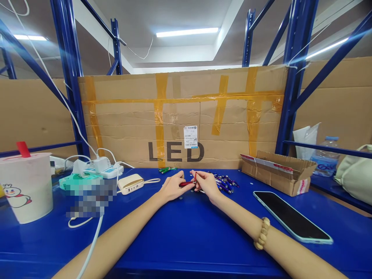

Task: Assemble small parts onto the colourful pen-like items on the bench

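My left hand [173, 187] is closed on a dark red pen [186, 184], which lies level and points toward my other hand. My right hand [207, 186] is closed in a pinch at the pen's other end, on a thin red piece [195, 176] that stands up between its fingertips. Its exact form is too small to make out. Just behind and right of that hand lies a loose pile of blue and purple pens [225, 183], partly hidden by the hand. Several green pens [167, 170] lie farther back, beyond my left hand.
On the right are an open cardboard box [274, 172] and a phone [292, 215]. At left stand a white power bank [130, 184], a power strip [106, 169] with cables, a teal pack [80, 181] and a large paper cup [26, 190]. A cardboard sheet [130, 120] closes the back.
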The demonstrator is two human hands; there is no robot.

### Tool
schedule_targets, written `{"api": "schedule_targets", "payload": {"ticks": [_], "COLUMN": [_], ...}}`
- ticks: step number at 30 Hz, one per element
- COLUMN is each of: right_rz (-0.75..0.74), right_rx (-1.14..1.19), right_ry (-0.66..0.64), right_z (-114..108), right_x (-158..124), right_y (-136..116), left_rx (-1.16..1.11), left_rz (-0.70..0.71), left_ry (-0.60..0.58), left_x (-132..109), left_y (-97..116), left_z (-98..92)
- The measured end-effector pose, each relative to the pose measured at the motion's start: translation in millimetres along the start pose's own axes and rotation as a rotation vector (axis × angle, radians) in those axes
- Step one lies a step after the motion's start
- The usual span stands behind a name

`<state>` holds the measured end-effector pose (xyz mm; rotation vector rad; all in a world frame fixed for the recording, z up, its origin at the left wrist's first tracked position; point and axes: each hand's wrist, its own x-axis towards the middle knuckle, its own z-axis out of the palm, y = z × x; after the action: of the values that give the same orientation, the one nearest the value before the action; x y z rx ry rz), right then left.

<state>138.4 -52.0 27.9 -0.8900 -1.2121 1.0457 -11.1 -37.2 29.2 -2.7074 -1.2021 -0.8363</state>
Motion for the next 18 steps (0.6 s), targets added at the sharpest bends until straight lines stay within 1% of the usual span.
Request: {"api": "schedule_targets", "payload": {"ticks": [2,3,6,10,12,15,18], "right_rz": [0.002,0.009,0.045,0.076,0.088,0.1,0.09], "right_rx": [0.018,0.022,0.034,0.026,0.019,0.01,-0.006], "right_ry": [0.054,0.082,0.132,0.085,0.061,0.035,0.008], "right_z": [-1.3,-1.9,-2.9,-1.6,-0.8,-0.3,-0.1], "right_x": [1.6,2.3,2.8,0.7,-0.1,-0.1,0.7], "right_y": [0.5,0.6,-1.0,-4.4,-4.9,-3.8,-2.2], "left_rx": [0.027,0.036,0.036,-0.009,-0.049,-0.099,-0.089], "left_rz": [0.053,0.058,0.002,-0.064,-0.072,-0.071,-0.066], "left_ry": [-0.004,0.001,0.032,0.066,0.084,0.075,0.074], "left_x": [-0.2,-0.1,0.9,2.2,2.6,2.5,2.1], "left_y": [0.9,0.8,-0.3,-2.5,-3.4,-4.3,-4.1], "left_z": [0.7,1.5,4.4,6.6,6.9,7.4,7.8]}}
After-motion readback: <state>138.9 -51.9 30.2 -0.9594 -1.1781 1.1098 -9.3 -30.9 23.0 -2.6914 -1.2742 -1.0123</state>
